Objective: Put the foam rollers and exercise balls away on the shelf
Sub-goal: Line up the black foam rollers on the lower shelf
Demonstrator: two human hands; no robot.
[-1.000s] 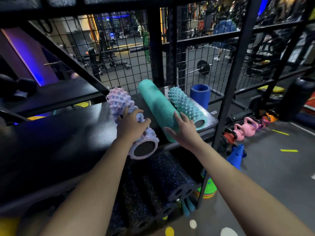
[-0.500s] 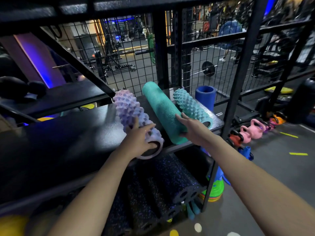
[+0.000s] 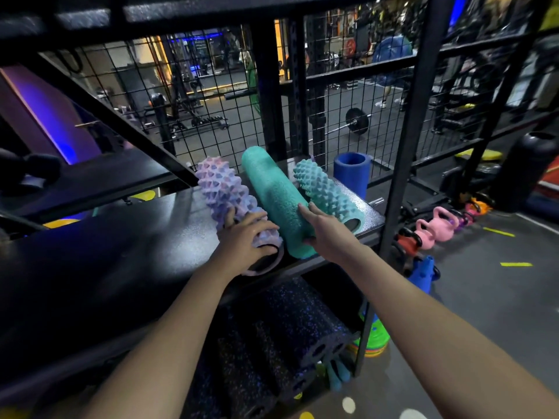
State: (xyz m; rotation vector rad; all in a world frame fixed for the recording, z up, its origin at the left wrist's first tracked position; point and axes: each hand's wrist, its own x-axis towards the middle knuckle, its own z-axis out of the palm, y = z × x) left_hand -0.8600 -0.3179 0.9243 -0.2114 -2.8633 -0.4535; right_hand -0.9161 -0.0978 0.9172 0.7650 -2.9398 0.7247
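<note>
Shelf [image 3: 151,237]: left grip [image 3: 245,240] clamped on purple roller [image 3: 223,189], right grip [image 3: 329,234] flat on teal roller [image 3: 272,189]

Dim, blue glow left, wide-angle warping

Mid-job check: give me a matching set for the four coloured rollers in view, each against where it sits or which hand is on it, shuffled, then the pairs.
Things:
1. lilac spiky roller
2. smooth teal roller
3. teal spiky roller
4. blue roller

Places or states:
a. stands upright at the back
b. lies between the two spiky ones, right hand touching it
c. left hand grips its near end
d. lies nearest the right edge of the shelf

Pairs: 1-c, 2-b, 3-d, 4-a.
</note>
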